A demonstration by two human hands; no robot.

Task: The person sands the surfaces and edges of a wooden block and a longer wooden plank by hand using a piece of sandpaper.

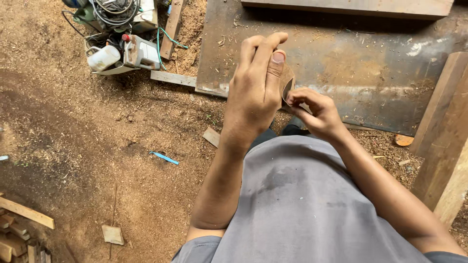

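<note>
Above the sawdust-covered ground, at chest height, both hands meet on a small brown sheet [287, 80], thin and curved, possibly sandpaper. The left hand [254, 92] has its fingers and thumb closed on the sheet's upper part; the right hand [313, 112], at four o'clock from it, pinches the lower edge. A power tool [139, 51] lies at ten o'clock, and a blue strip [164, 158] at eight.

1. A rusty flat metal sheet [370, 73] lies on the sawdust-covered ground [97, 146].
2. A cluttered tub of tools and coiled cables [119, 34] stands near it.
3. A thin blue strip [164, 158] lies on the sawdust.
4. Pale wooden offcuts [19, 229] are piled nearby.
</note>
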